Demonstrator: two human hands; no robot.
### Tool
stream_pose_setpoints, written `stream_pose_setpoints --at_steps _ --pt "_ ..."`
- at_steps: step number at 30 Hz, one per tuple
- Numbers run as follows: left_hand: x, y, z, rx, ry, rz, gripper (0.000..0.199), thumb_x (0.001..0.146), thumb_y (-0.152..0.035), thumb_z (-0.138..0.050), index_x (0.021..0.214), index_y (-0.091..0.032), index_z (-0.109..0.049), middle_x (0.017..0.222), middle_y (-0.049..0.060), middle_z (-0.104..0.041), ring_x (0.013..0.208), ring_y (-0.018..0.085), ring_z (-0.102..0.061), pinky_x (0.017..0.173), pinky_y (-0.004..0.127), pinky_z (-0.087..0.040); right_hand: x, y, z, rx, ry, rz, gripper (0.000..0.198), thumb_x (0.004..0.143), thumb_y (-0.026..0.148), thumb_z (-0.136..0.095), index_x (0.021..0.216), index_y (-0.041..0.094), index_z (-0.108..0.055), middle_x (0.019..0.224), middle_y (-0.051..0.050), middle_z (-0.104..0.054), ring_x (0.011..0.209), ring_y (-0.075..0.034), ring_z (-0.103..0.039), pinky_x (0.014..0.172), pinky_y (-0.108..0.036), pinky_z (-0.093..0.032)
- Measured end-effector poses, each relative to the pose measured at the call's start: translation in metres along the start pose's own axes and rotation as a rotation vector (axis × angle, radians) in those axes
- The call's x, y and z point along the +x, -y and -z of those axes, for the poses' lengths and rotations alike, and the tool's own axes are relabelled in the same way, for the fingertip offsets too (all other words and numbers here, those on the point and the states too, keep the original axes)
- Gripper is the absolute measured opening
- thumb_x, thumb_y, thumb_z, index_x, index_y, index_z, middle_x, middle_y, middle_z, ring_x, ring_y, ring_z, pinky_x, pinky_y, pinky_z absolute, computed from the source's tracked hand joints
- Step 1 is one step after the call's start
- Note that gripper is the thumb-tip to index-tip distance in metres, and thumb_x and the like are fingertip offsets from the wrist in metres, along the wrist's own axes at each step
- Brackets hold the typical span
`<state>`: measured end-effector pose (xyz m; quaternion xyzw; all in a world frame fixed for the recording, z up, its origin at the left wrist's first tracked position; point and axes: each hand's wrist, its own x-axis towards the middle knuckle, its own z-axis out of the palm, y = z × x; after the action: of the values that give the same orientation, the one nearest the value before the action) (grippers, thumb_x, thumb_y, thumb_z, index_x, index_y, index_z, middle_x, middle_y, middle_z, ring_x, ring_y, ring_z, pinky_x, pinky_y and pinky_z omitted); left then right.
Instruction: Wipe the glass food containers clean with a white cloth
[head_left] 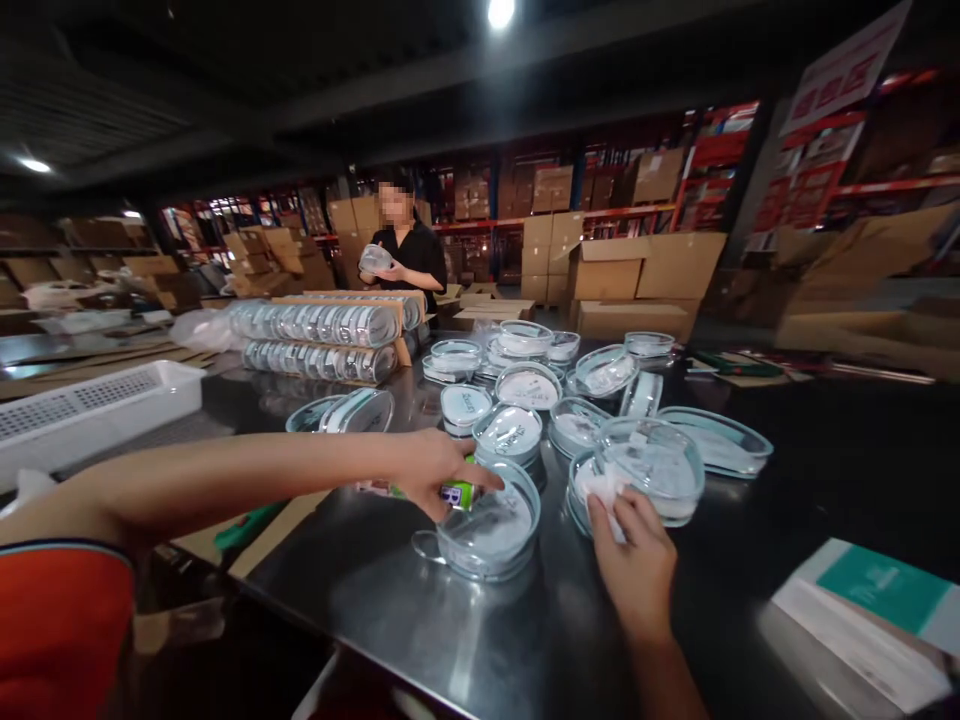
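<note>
My left hand [435,470] is closed around a can-like thing with a green label [459,494], mostly hidden by my fingers. Its index finger stretches over the rim of a clear oval container [487,550] with white paper inside. My right hand [637,565] pinches a wad of white tissue [606,490] against the near side of a tilted clear container [660,470]. That container overlaps another clear one. Behind both hands, several similar containers with printed white paper inside, one of them a round container [508,432], stand stacked and scattered.
Rows of clear containers [315,325] with cardboard stand at the back left, near a white perforated basket [97,405]. A white-and-teal box [870,610] lies at right on the dark shiny table [390,620]. Across the table, a person [409,250] in black holds a clear container.
</note>
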<state>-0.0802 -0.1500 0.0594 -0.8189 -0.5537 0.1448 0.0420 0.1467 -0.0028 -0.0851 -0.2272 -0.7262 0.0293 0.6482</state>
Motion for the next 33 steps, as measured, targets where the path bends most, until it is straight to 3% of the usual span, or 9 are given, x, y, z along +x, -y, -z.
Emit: stream_pose_setpoints --at_steps 11,23,33 --pt "0.028 -0.014 0.001 0.039 0.064 0.001 0.078 0.066 -0.044 -0.073 0.138 -0.042 -0.044 0.102 0.005 -0.058 0.069 0.023 -0.063 0.057 0.029 -0.044 -0.004 -0.002 -0.003 -0.027 0.014 -0.038 0.030 0.094 0.035 -0.048 0.077 0.019 -0.067 0.078 -0.005 -0.063 0.074 -0.016 -0.061 0.067 -0.026 -0.046" --pt "0.038 -0.024 -0.004 0.128 0.132 0.008 0.071 0.072 -0.054 -0.070 0.137 -0.038 -0.045 0.105 0.009 -0.058 0.072 0.023 -0.063 0.059 0.028 -0.045 -0.007 -0.007 -0.003 -0.057 0.042 -0.079 0.030 0.094 0.036 -0.048 0.081 0.017 -0.068 0.080 -0.006 -0.061 0.075 -0.016 -0.058 0.068 -0.027 -0.043" --pt "0.035 -0.027 -0.002 0.144 0.130 0.007 0.060 0.075 -0.049 -0.067 0.131 -0.036 -0.050 0.106 0.008 -0.060 0.073 0.023 -0.063 0.061 0.030 -0.047 -0.011 -0.014 -0.008 -0.047 0.057 -0.087 0.030 0.096 0.042 -0.049 0.090 0.016 -0.062 0.082 -0.001 -0.059 0.074 -0.013 -0.057 0.067 -0.029 -0.047"
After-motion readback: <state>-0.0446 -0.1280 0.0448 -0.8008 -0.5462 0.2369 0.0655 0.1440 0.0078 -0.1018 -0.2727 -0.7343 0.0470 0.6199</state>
